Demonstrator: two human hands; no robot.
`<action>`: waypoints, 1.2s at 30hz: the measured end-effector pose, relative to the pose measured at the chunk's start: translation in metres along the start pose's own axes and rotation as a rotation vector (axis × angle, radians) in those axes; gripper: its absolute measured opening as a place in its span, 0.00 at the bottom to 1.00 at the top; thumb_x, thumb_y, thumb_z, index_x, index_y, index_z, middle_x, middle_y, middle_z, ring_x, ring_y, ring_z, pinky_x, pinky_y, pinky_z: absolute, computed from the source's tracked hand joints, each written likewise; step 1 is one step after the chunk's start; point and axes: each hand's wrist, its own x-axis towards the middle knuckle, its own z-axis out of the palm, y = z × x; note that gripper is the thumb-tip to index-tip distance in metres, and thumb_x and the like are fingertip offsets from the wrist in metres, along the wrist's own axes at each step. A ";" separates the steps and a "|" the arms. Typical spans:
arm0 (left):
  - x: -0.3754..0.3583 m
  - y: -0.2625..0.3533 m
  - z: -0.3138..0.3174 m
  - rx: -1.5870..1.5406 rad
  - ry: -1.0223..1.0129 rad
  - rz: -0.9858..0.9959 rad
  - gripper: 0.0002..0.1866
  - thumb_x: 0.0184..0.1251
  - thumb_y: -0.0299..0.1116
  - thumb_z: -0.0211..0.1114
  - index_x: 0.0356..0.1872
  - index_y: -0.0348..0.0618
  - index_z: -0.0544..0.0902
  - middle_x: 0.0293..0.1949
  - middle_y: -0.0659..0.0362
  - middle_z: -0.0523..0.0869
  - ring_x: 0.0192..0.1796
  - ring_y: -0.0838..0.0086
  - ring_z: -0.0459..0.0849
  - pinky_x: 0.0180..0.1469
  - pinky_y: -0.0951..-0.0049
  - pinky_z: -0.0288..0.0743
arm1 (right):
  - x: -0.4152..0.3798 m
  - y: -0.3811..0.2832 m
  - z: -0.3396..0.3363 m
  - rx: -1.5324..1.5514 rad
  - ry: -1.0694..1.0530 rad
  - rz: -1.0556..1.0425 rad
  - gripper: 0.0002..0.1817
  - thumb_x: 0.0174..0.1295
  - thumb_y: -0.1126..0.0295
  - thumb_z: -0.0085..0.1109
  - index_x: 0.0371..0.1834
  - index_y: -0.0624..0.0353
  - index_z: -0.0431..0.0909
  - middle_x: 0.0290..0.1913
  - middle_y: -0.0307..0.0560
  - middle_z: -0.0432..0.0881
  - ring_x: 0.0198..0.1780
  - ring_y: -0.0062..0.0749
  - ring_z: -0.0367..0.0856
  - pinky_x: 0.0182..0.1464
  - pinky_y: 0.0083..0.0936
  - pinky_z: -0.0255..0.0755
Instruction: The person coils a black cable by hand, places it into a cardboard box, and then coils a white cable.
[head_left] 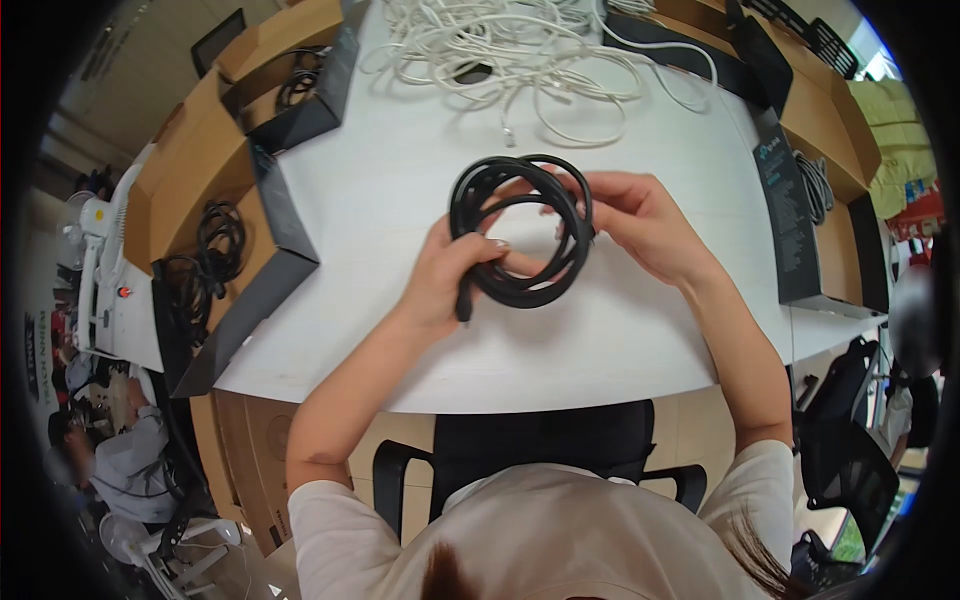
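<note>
A black cable (541,291), wound into a round coil of several loops, is held up over the white table (610,345). My left hand (455,262) grips the coil's left side, its thumb laid across the loops and its fingers behind them. One plug end of the cable hangs down beside that hand. At the upper right of the coil, my right hand (640,217) has its fingers closed around the loops; some fingertips are hidden behind the cable.
A tangle of white cables (520,45) covers the table's far side. Open boxes with black cables (220,245) stand at the left. On the right, an open box (790,225) holds a grey cable (815,187). A black chair (540,440) is at the near edge.
</note>
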 end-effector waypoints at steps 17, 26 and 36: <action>0.011 -0.022 -0.011 0.274 0.133 0.139 0.26 0.61 0.22 0.42 0.63 0.37 0.57 0.57 0.50 0.74 0.40 0.67 0.86 0.27 0.76 0.85 | -0.006 -0.005 0.030 -0.039 0.052 -0.082 0.29 0.59 0.70 0.58 0.63 0.68 0.64 0.52 0.51 0.76 0.48 0.32 0.79 0.49 0.26 0.75; 0.000 0.001 -0.010 0.608 -0.105 0.038 0.24 0.67 0.37 0.57 0.58 0.36 0.62 0.54 0.46 0.76 0.48 0.61 0.82 0.40 0.64 0.78 | -0.004 -0.001 0.018 -0.090 0.195 0.019 0.08 0.59 0.78 0.56 0.40 0.70 0.75 0.29 0.44 0.79 0.27 0.23 0.79 0.31 0.19 0.78; -0.093 0.077 -0.105 2.146 0.616 0.286 0.19 0.50 0.32 0.69 0.46 0.49 0.81 0.65 0.61 0.67 0.66 0.59 0.66 0.67 0.45 0.54 | 0.038 -0.041 0.015 -0.329 0.397 -0.174 0.10 0.57 0.79 0.57 0.41 0.72 0.75 0.33 0.46 0.79 0.29 0.23 0.79 0.29 0.21 0.80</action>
